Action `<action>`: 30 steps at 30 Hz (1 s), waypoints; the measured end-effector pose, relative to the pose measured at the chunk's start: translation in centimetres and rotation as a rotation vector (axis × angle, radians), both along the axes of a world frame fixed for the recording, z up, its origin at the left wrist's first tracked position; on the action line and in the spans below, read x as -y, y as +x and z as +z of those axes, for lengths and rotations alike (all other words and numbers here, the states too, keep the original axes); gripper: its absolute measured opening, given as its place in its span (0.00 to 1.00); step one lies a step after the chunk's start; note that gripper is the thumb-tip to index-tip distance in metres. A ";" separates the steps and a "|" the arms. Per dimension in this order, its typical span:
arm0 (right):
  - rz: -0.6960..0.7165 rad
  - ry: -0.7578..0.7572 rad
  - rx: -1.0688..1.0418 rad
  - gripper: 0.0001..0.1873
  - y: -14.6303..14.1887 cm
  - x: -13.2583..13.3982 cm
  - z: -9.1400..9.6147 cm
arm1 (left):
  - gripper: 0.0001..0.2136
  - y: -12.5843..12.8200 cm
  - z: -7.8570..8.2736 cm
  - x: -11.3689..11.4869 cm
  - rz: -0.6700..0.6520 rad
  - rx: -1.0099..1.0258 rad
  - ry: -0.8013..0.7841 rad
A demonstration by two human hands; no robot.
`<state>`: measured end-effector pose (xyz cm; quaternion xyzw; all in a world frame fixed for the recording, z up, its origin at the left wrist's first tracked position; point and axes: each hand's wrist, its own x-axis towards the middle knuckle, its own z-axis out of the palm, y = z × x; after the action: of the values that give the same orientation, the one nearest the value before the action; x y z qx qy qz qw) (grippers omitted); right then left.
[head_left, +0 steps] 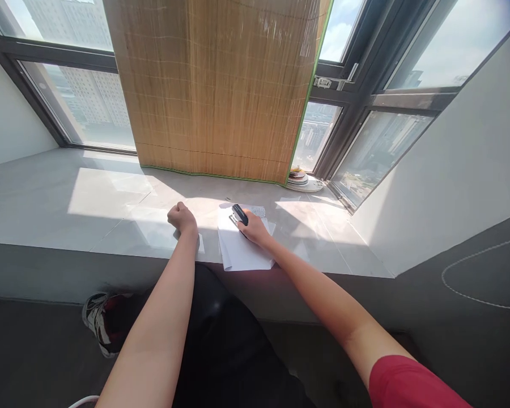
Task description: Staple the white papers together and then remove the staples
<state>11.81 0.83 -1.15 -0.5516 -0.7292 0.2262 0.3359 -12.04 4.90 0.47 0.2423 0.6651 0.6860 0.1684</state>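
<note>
- Your red sleeve (408, 385) sits closest to the lens at the lower right. Both bare forearms run forward from it and from your dark lap toward the ledge.
- The pale stone window ledge (46, 198) spans the whole view, lit by patches of sun, with glass panes behind it.
- A bamboo blind (216, 85) with a green edge hangs in the middle, its bottom reaching the ledge.
- A few white sheets of paper (242, 252) lie at the front edge of the ledge, just right of centre, slightly overhanging it.
- A sneaker (97, 320) rests on the dark floor below the ledge, to your left.
- A small stack of plates (298, 178) stands in the far corner by the blind.
- Your right hand (255, 229) rests on the sheets, fingers wrapped around a black stapler (239, 214) at the paper's far end.
- Your left hand (182, 218) is clenched into a fist on the bare ledge, just left of the paper; you cannot tell whether anything is inside it.
</note>
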 end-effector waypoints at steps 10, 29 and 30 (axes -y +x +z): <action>-0.200 -0.059 -0.009 0.20 6.6 1.6 0.3 | 0.14 0.1 0.7 0.5 -0.123 -0.008 -0.088; -0.139 0.133 -0.073 0.21 9.3 1.0 0.3 | 0.28 8.2 -0.4 3.6 -1.170 -1.322 -0.371; -0.108 0.136 -0.082 0.23 10.1 1.0 0.3 | 0.28 8.5 -0.3 3.8 -1.161 -1.327 -0.380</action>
<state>21.87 -0.12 -0.90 -0.5562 -0.6976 0.1801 0.4142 -3.55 1.13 0.19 0.8543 0.5006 0.0906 0.1071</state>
